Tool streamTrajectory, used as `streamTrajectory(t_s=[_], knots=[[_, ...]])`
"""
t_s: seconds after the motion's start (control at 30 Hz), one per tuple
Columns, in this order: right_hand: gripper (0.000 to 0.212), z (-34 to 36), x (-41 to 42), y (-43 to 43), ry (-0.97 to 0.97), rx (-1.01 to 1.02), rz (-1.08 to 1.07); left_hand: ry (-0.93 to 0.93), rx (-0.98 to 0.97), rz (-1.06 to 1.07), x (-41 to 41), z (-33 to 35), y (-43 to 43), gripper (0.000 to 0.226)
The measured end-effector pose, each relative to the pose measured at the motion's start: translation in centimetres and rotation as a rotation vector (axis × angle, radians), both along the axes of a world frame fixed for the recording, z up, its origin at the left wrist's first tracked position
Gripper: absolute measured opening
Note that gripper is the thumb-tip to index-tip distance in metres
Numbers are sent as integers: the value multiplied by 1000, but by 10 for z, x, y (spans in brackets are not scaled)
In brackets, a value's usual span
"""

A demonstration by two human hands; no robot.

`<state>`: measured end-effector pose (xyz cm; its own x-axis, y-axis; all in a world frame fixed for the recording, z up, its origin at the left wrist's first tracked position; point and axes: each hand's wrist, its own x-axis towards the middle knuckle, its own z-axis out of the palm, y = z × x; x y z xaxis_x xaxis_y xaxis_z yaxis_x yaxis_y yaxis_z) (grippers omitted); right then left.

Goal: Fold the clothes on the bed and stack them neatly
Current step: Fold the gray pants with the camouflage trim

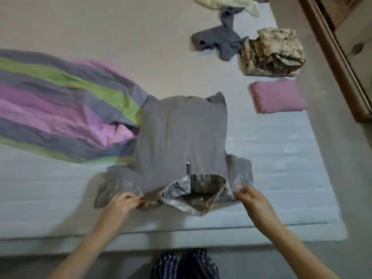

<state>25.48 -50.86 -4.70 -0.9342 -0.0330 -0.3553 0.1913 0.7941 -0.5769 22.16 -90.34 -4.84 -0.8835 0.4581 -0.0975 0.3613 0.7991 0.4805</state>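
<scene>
Dark striped trousers (185, 264) stand below the bed (60, 208), and above them the left hand (122, 204) and right hand (251, 200) each pinch a camouflage shoulder of the grey shirt (181, 133), which lies spread flat and not yet folded. Right of the shirt sits one folded pink cloth (277, 95). Beyond the shirt to the right wait a rough camouflage bundle (271, 51), a crumpled blue-grey garment (219, 41) and a pale one (227, 2), with a striped sheet (60, 103) at its left, so it looks like early days.

The bed (281, 178) holds a grey shirt (181, 133) in the middle, its edge over a striped cloth (60, 109) on the left. On the right lie a folded pink piece (277, 97), a spotty brown bundle (271, 53), a blue-grey top (219, 43) and a pale yellow cloth (227, 3).
</scene>
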Motion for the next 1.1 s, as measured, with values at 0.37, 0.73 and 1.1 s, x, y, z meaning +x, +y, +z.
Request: streamTrajectory(t_s=[0.37, 0.73, 1.1], knots=[[26, -192, 73, -23, -8, 152, -136, -439, -392, 10, 75, -195, 29, 68], [26, -208, -10, 55, -315, -696, -1499, -269, -303, 143, 65, -211, 99, 45], [34, -146, 28, 78, 224, -364, -1299, -522, -152, 210, 73, -204, 116, 44]])
